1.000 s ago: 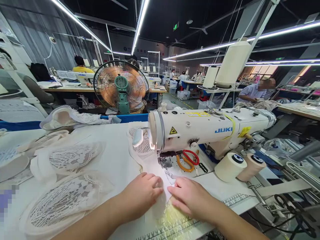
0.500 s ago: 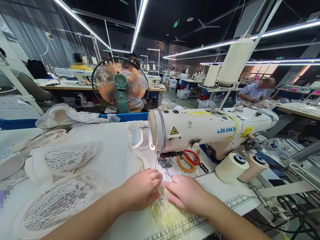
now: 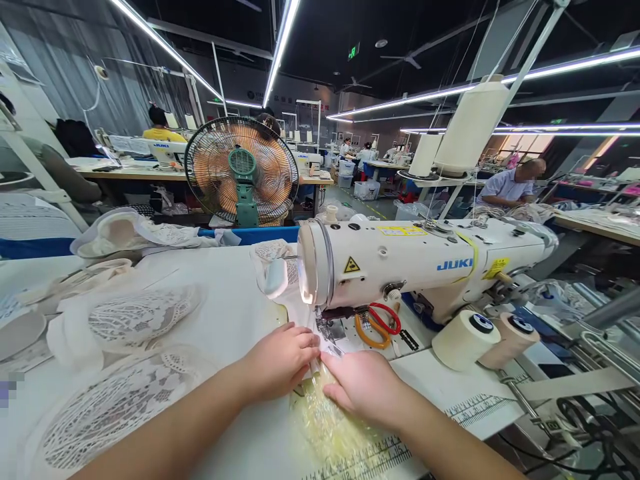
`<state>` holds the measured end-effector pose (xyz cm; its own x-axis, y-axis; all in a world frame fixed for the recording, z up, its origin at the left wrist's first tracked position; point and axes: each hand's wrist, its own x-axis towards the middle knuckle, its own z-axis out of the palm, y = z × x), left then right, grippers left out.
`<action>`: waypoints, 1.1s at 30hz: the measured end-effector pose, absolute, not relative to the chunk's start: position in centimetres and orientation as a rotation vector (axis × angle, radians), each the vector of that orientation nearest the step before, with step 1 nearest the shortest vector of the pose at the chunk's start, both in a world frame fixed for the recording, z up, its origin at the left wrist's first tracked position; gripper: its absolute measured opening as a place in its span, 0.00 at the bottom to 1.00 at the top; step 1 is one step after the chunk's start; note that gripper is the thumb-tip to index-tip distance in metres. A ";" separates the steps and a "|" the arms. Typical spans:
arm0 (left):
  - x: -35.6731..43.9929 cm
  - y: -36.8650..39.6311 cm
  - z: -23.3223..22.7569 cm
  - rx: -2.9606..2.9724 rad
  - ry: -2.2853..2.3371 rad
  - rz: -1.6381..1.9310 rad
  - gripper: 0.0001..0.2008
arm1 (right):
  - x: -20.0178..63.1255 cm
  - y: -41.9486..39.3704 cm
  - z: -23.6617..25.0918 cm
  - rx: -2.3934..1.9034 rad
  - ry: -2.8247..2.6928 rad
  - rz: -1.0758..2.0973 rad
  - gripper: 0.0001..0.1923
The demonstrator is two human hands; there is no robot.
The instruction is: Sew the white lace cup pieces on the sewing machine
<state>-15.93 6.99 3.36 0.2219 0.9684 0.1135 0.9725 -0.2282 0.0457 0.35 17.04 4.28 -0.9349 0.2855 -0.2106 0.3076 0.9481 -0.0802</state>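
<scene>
Fabric piece [image 3: 311, 363], pale and thin, is lying flat on the white sewing table [image 3: 235, 313], just in front of the presser foot [image 3: 326, 331] of your sewing machine [image 3: 410, 260]; its far edge is reaching the foot, and a yellowish translucent patch [image 3: 330, 427] is spreading out from under your hands toward the near table edge. In the head view, your left hand [image 3: 280, 360] is pressing down on the piece from the left, fingers curled and close together, knuckles up, fingertips touching the cloth beside the foot. Your right hand [image 3: 365, 387] is lying flatter on the right side, fingers stretched forward and pinning the piece to the table. Neither hand is closing around anything; both are bearing on the fabric, and their fingertips are almost meeting at the seam line.

Just right of the needle area, scissors [image 3: 380, 320] with red and orange handles are resting on the machine bed. Two thread cones [image 3: 483, 340] are lying on their sides near the machine's right end. To your left, lace pieces [image 3: 135, 317] are spreading across the table. Behind the table, a green-bodied fan [image 3: 243, 173] is facing you, and a person [image 3: 510, 187] is sitting at a bench on the far right.
</scene>
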 end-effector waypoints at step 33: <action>-19.2 6.7 6.2 -1.599 -2.433 0.021 0.26 | 2.6 16.9 -1.7 0.514 3.298 -0.320 0.21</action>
<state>-19.20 6.68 6.18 -0.3780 0.9076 0.1828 0.9043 0.4043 -0.1372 2.61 16.91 -1.75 -0.9314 0.3180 0.1773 0.2780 0.9356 -0.2176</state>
